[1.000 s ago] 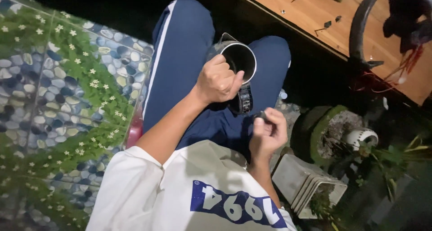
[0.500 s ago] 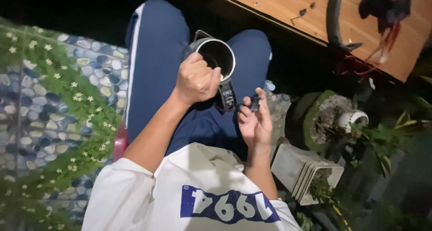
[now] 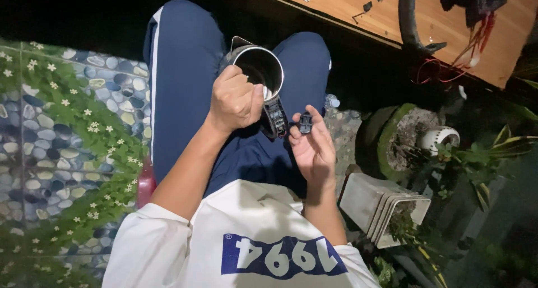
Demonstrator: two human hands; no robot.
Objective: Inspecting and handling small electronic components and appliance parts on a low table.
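1. Kettle (image 3: 259, 69), steel, rests on the lap at 12 o'clock, left hand (image 3: 234, 100) clamped around its rim.
2. Right hand (image 3: 314, 148) pinches a small black part (image 3: 305, 122), detached, beside the kettle's handle base (image 3: 276, 120); not yet fitted.

The left hand (image 3: 235, 100) covers part of the rim and near wall of the steel kettle (image 3: 260, 69), and the kettle's inside is too dark to see into. The small black part (image 3: 305, 122) pinched in the right hand (image 3: 314, 148) is too small to identify, and the fingers hide its lower half. The ground beyond the person's knees is lost in darkness, the wooden board (image 3: 347, 7) and black curved tyre (image 3: 406, 19) are cut off by the top edge, and the person's shirt by the bottom edge.
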